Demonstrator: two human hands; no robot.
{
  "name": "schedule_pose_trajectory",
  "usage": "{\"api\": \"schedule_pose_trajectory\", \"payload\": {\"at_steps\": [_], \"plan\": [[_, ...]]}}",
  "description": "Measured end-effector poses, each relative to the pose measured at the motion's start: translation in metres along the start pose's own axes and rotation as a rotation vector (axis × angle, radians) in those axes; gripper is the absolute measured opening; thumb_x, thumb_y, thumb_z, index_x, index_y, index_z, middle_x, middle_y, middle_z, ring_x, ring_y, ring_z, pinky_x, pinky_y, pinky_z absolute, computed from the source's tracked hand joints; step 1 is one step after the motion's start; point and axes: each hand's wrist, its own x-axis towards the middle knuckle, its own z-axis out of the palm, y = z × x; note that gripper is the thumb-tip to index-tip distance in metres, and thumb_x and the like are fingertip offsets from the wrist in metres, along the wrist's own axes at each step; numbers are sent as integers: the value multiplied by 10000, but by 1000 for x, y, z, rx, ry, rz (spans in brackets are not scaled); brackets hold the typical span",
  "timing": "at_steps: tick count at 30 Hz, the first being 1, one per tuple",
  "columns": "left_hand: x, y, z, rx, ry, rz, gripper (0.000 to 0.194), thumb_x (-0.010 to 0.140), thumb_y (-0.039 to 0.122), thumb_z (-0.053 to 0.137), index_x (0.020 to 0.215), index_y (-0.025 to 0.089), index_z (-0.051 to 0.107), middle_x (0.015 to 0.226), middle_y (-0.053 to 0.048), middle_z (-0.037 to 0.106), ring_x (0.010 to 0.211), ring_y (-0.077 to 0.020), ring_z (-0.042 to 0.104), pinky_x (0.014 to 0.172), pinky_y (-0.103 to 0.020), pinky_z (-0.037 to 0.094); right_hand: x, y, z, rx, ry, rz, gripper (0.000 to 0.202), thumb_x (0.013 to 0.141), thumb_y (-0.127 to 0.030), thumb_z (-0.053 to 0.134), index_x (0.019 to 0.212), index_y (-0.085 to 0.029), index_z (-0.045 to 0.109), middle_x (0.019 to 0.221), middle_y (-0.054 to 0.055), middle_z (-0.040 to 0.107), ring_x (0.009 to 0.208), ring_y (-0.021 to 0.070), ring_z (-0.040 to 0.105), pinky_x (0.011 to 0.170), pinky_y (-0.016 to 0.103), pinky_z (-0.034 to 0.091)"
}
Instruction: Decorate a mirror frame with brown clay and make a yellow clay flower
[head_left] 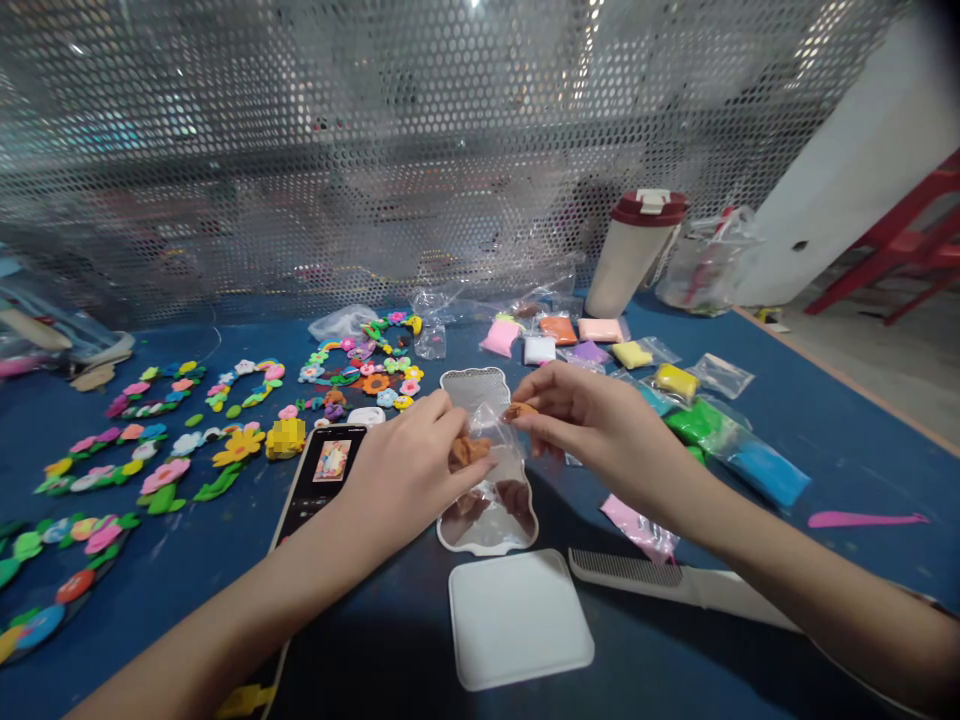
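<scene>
My left hand (405,455) is closed on a small clear bag (487,420) with a lump of brown modelling clay (469,453) in it. Pinched in the fingertips of my right hand (585,415), just right of the bag, is a smaller piece of brown clay (519,410). Both hands are over a white-framed mirror (487,535), which reflects them from below. A phone (319,475) showing a picture lies beneath my left wrist, partly covered by the forearm. Nearer to me sits a white rectangular board (521,620).
Flower-decorated loops (97,455) spread over the left side. Bagged coloured clay, including a green pack (697,425), lies at the right. A comb (637,568) is under my right forearm, with a pink tool (862,520) beyond. A lidded tumbler (630,260) stands by the perforated metal screen (375,170).
</scene>
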Motion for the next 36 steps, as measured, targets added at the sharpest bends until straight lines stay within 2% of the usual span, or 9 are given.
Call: {"api": "schedule_pose_trajectory", "payload": {"at_steps": [7,10,14,19,23,28,31,34,36], "plan": [[4,-5,0,-126,-36,7,289,839,454,514,738,186,476,818,4,476,732,-152,507,591,-261,363,1,6,-2,-456,35,-253,97,819,-97,559,814,-185,597,725,-7,645,616,117,569,571,239,419],[4,-5,1,-164,-85,19,266,852,441,497,769,188,493,845,5,471,732,-144,505,599,-256,381,4,11,1,-514,44,-369,107,819,-99,571,778,-180,629,812,26,632,701,132,574,631,249,440],[3,-3,3,-71,-65,51,253,855,423,485,777,183,500,852,-5,479,731,-151,505,563,-253,363,5,14,3,-529,34,-429,92,806,-119,604,773,-185,658,824,34,599,720,136,564,642,253,444],[0,-2,5,67,-25,87,196,821,370,513,780,179,514,811,-13,490,718,-169,492,562,-272,349,0,10,9,-361,47,-310,232,737,-108,675,943,-194,611,759,-19,652,652,105,576,585,207,436],[-1,0,3,53,-32,61,209,823,379,501,761,181,523,783,-5,484,675,-157,479,559,-273,345,-1,9,13,-254,-5,-272,306,748,-95,650,1014,-211,553,821,-31,698,696,97,616,617,195,446],[0,1,-3,-114,-102,37,258,786,442,579,795,187,547,789,6,480,701,-157,499,562,-261,361,1,12,12,-306,-111,-272,120,816,-129,577,914,-198,573,846,1,663,751,125,607,679,250,447],[1,0,-6,-212,-120,82,294,736,451,653,757,184,531,799,8,476,718,-156,500,567,-253,371,2,15,16,-265,-54,-229,105,785,-116,587,826,-199,536,839,2,599,788,140,559,717,279,438],[0,1,-5,-187,-66,156,259,744,380,667,712,173,514,794,-6,482,712,-161,481,568,-259,360,3,18,22,-18,-36,-68,255,698,-105,644,862,-204,475,878,3,546,819,144,542,710,275,449],[-1,3,-5,-154,-9,211,221,766,343,645,709,170,520,791,-20,492,729,-175,471,590,-275,359,2,19,25,199,-187,84,247,719,-149,634,892,-201,465,854,0,552,772,138,560,655,262,457]]}}
